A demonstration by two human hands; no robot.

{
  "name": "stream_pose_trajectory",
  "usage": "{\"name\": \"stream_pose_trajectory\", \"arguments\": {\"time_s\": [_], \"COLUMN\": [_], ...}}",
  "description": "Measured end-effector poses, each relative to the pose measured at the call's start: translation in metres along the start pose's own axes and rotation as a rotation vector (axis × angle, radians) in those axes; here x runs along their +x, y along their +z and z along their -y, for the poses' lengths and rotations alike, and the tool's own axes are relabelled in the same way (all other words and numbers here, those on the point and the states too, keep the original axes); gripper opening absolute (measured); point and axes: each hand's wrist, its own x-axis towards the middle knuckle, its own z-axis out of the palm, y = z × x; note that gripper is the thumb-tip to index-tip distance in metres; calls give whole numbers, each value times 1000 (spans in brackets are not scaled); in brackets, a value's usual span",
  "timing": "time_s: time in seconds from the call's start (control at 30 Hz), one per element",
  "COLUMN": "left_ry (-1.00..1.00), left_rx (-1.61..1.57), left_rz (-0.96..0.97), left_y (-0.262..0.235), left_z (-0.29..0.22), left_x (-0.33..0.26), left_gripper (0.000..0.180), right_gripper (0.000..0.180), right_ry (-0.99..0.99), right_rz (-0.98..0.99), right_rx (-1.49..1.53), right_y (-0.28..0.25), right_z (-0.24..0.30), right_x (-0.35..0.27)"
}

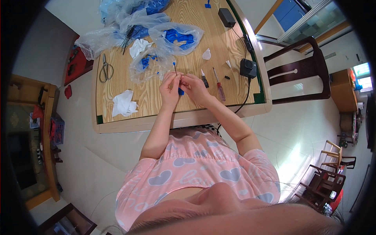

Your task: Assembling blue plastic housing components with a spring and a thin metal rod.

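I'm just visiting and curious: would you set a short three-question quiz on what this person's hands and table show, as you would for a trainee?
1. True or false: the scissors lie to the person's left of both hands.
2. Which tool lies nearest the right hand? A) the red-handled screwdriver B) the scissors C) the black power adapter
3. What does the left hand pinch upright above the wooden table?

Key:
1. True.
2. A.
3. A thin wire with a blue tip; a small blue part shows between the two hands.
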Motion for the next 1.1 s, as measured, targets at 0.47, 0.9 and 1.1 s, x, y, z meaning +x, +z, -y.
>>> {"name": "stream_pose_trajectory", "arguments": {"time_s": [0.47, 0.9, 1.1], "left_ry": [-9, -2, -4], "left_rx": [4, -4, -1], "left_rz": [-1, 4, -3], "left_y": [-1, 0, -1], "left_z": [4, -1, 0], "left_x": [0, 1, 0], "left_gripper": [11, 11, 10], "right_gripper": [12, 14, 14], "right_ry": [24, -7, 10], "right_rz": [14, -12, -14], "right_rx": [-6, 15, 21], "right_y": [0, 1, 2], "right_z": [1, 0, 2], "right_x": [0, 0, 0]}}
